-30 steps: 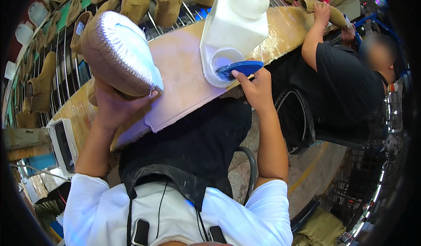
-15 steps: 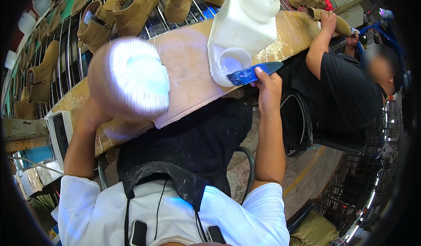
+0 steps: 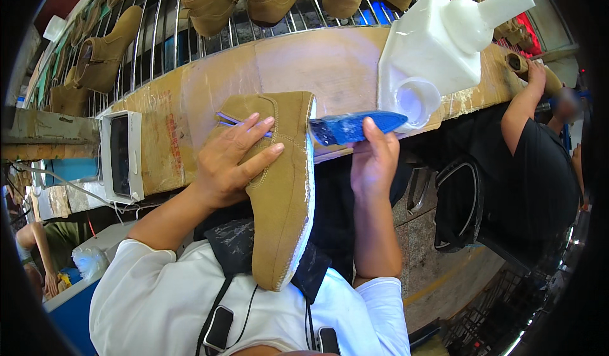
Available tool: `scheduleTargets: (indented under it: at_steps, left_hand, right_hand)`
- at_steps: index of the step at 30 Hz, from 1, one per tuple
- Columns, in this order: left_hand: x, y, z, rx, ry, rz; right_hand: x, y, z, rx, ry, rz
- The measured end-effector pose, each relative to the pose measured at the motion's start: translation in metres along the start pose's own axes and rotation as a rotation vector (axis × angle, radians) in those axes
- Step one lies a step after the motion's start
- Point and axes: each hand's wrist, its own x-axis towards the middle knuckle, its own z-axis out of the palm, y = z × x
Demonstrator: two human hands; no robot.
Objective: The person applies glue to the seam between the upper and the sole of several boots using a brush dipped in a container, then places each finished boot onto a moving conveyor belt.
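Note:
A tan ankle boot (image 3: 279, 184) lies sideways in front of me, its white-coated sole edge turned to the right and its toe toward my chest. My left hand (image 3: 231, 159) grips the upper, fingers spread over the side near the purple-lined opening; its far side is hidden. Between thumb and fingers, my right hand (image 3: 375, 156) holds a flat blue brush (image 3: 355, 127) smeared with white. The brush's left end meets the sole edge near the heel. Right behind the brush stands a white plastic bottle (image 3: 422, 48) with a small round cup (image 3: 417, 102) of pale liquid at its foot.
Cardboard (image 3: 222, 70) covers the bench. Behind it, a metal-bar rack (image 3: 158, 32) bears several tan boots. A white-framed box (image 3: 124, 156) stands at the bench's left end. At the right sits a co-worker in black (image 3: 526, 172), holding another boot.
The boot has turned from sole-up at the left to lying sideways nearer my chest. The brush has gone from beside the cup to the sole edge. My view has shifted left.

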Motion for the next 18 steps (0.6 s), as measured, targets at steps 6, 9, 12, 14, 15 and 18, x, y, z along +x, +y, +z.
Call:
scheduleTargets:
  at_steps: [6, 9, 12, 14, 15, 18]
  left_hand:
    - [0.0, 0.001, 0.001, 0.024, -0.012, 0.015]
    - [-0.002, -0.001, 0.003, 0.016, 0.015, 0.019]
    - [-0.004, -0.001, 0.005, 0.008, 0.018, 0.014]
    - [-0.004, -0.002, 0.005, 0.009, 0.02, 0.018]
    - [-0.004, -0.002, 0.005, 0.01, 0.02, 0.02]
    - [-0.003, -0.003, 0.006, 0.001, 0.031, 0.016]
  right_hand:
    - [0.032, 0.012, 0.014, -0.185, 0.064, -0.204]
    - [0.026, 0.006, 0.018, -0.24, 0.028, -0.212]
    - [0.006, 0.0, 0.017, -0.253, 0.023, -0.218]
    - [-0.006, -0.003, 0.014, -0.299, 0.032, -0.245]
    - [-0.012, -0.002, 0.011, -0.275, 0.027, -0.226]
    - [-0.026, -0.003, 0.009, -0.23, 0.013, -0.243]
